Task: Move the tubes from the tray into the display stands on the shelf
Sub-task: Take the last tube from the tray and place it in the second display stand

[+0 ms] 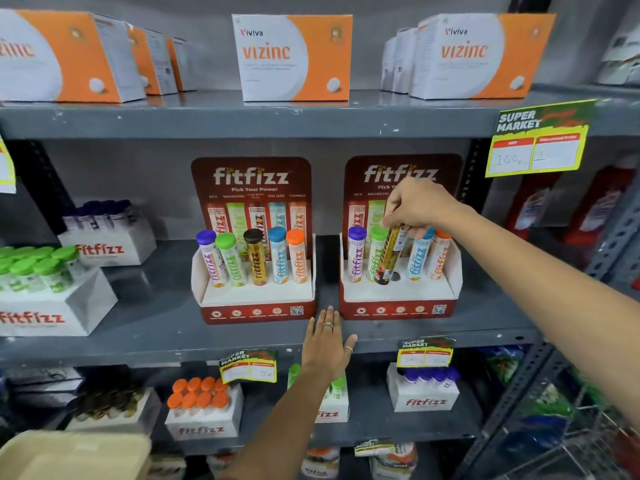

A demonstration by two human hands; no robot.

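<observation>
Indoors, a grey metal shelf [156, 317] carried two red display stands side by side. The right hand [420, 206] pinched a tilted gold tube [389, 258] over the right stand [398, 299]; the left hand [327, 344] lay spread flat on the shelf edge, fingertips at that stand's base.

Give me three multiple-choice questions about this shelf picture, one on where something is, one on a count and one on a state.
1. Where does the left hand rest?
A. On the shelf edge between the two stands
B. On the top shelf
C. Inside the tray

2. How many tubes stand in the left stand?
A. Three
B. Five
C. Seven

3. How is the gold tube in the right hand?
A. Lying flat on the shelf
B. Tilted, its lower end at the right stand
C. Upright in the left stand

Answers: 1 A, the palm lies flat there; 2 B, five caps show; 3 B, it leans near the open middle hole.
</observation>
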